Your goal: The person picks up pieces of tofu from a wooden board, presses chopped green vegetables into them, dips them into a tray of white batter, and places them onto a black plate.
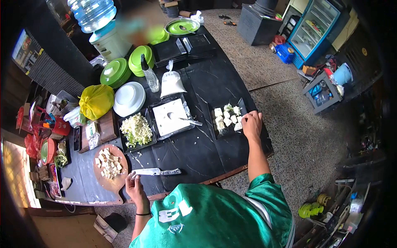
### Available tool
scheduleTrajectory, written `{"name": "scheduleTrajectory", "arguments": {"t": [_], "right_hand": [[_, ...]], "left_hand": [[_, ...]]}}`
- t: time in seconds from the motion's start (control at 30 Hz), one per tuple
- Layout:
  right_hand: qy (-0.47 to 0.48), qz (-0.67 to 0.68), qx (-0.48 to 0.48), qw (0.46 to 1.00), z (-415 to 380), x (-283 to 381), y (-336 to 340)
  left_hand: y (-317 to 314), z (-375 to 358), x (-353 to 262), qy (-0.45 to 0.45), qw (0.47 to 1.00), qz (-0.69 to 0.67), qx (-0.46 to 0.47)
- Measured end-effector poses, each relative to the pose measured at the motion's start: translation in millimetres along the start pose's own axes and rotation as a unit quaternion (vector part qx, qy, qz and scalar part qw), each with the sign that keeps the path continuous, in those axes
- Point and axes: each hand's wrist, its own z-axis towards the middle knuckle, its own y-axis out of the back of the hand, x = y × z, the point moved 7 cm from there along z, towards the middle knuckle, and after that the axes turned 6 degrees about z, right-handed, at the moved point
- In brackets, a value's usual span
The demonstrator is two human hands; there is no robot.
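My right hand (252, 123) is at the right edge of a black tray (224, 133), fingers pinched at a white-coated tofu cube (238, 126). Several more white cubes lie in that tray, some topped with green bits. My left hand (135, 189) is raised by the table's front edge, beside the knife tip, with whitened fingertips drawn together; whatever they hold is not clear. The knife (155, 171) lies flat, handle to the right. Left of it, a round wooden board (111, 184) carries cut tofu cubes (108, 164).
Behind are a tray of chopped cabbage (136, 130) and a tray of white powder (167, 124) with a spoon across it. Farther back stand a bag of white powder (172, 84), a spray bottle (151, 80), white plates (129, 99), green plates (114, 72) and a yellow bag (96, 101).
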Motion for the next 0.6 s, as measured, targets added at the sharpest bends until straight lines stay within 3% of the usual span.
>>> {"name": "scheduleTrajectory", "arguments": {"t": [0.3, 0.4, 0.43, 0.53, 0.6], "right_hand": [[0.026, 0.057, -0.039, 0.997, -3, 33, 30], [0.055, 0.135, -0.046, 0.988, -16, 87, 32], [0.074, 0.146, -0.029, 0.986, -25, 107, 23], [0.132, 0.243, -0.012, 0.961, -51, 181, 14], [0.183, 0.291, 0.019, 0.939, -72, 236, 8]], "left_hand": [[3, 1, 10, 0.004, 1.000, 0.007, -0.005], [6, 4, 17, -0.003, 0.999, -0.029, -0.017], [7, 0, 5, 0.033, 0.999, -0.016, -0.008], [31, 13, 16, -0.013, 0.999, -0.019, -0.038], [51, 21, 12, -0.053, 0.995, 0.050, -0.062]]}}
